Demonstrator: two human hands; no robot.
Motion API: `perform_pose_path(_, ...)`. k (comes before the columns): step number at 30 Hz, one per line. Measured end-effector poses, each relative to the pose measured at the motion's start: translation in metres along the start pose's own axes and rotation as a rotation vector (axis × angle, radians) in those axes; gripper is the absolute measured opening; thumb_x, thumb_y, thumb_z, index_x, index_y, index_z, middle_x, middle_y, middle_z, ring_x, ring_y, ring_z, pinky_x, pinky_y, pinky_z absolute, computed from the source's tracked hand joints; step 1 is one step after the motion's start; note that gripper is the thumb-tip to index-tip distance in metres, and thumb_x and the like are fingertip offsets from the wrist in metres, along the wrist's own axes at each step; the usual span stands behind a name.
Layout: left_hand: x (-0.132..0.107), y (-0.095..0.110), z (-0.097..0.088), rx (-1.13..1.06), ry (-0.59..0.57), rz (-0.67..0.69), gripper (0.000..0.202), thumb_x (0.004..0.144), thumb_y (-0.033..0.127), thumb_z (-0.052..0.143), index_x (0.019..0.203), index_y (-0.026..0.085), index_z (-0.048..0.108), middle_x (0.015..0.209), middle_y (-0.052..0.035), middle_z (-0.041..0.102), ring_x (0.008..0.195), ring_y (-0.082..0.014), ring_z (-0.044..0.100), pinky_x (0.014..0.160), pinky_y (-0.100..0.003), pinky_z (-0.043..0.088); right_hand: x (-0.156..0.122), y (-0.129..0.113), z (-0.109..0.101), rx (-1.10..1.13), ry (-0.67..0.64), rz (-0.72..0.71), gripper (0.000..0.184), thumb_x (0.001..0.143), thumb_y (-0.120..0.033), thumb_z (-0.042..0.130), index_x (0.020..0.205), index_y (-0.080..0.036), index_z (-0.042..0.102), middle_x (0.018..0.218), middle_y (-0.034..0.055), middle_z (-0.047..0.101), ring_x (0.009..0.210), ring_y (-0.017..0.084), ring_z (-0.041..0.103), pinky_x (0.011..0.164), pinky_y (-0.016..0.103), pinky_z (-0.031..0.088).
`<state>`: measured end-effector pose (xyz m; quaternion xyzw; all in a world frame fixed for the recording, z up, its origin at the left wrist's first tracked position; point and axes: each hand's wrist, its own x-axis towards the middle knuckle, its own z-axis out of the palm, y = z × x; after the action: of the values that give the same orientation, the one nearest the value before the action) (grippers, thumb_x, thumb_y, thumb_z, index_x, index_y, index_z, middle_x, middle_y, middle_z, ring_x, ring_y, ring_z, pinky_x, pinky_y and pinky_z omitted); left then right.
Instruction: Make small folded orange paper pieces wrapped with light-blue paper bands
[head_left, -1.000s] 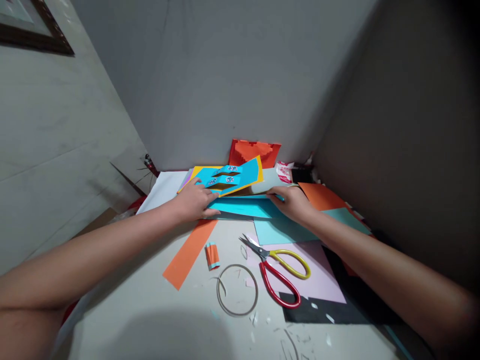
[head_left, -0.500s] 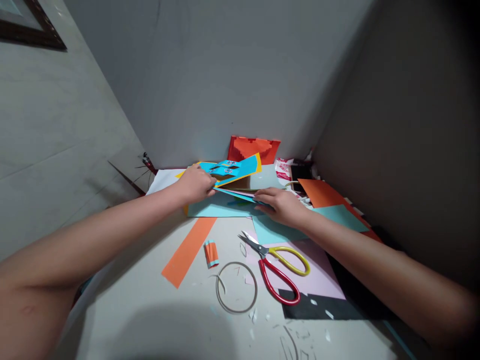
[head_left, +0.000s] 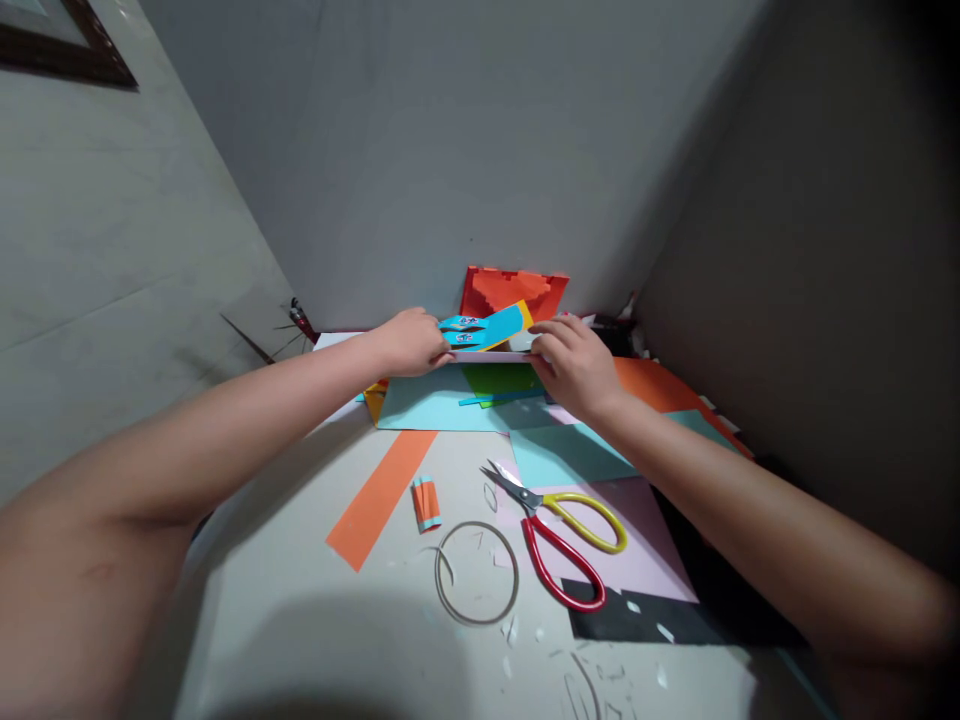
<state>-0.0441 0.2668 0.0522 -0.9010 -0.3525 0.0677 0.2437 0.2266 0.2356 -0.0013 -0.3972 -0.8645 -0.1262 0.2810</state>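
Note:
Between both hands, toward the back of the table, pale paper sheets (head_left: 491, 357) appear nearly edge-on. My left hand (head_left: 412, 342) pinches their left end, and my right hand (head_left: 576, 362) has its fingers bent over the right end. Just behind them lies a blue card (head_left: 499, 325) with a yellow border and small printed pictures, partly hidden by my left hand. Below the sheets are light blue paper (head_left: 420, 402), a green piece (head_left: 499, 381) and a thin blue strip (head_left: 480, 402).
Scissors (head_left: 530, 499) with one yellow and one red handle lie open on the table. Near them are a wire ring (head_left: 515, 580), a small orange roll (head_left: 427, 503) and an orange strip (head_left: 382, 500). A red card (head_left: 480, 290) leans against the grey wall (head_left: 465, 150).
The sheets have been raised and turned nearly edge-on, uncovering the green piece beneath. My right hand has moved up and slightly right; my left hand has shifted slightly right.

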Motion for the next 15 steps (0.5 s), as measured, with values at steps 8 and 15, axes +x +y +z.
perform_pose_path(8, 0.009, -0.004, -0.008, 0.017, -0.038, 0.034, 0.038, 0.095, 0.036, 0.043, 0.078, 0.021, 0.074, 0.071, -0.0070, 0.074, 0.061, -0.0196, 0.061, 0.068, -0.036, 0.032, -0.007, -0.053, 0.023, -0.010, -0.341, -0.317, 0.017, 0.090, -0.028, 0.059, 0.100, -0.016, 0.064, 0.099, 0.0108, 0.069, 0.094, 0.023, 0.059, 0.081, 0.033, 0.044)
perform_pose_path(15, 0.006, -0.005, -0.012, 0.075, -0.031, 0.075, 0.044, 0.100, 0.037, 0.034, 0.080, 0.021, 0.070, 0.080, -0.0080, 0.076, 0.066, -0.0186, 0.062, 0.073, -0.036, 0.032, 0.013, -0.040, 0.040, -0.153, -0.436, -0.098, 0.030, 0.096, -0.033, 0.059, 0.119, -0.015, 0.061, 0.119, 0.0102, 0.064, 0.099, 0.020, 0.065, 0.085, 0.039, 0.056)
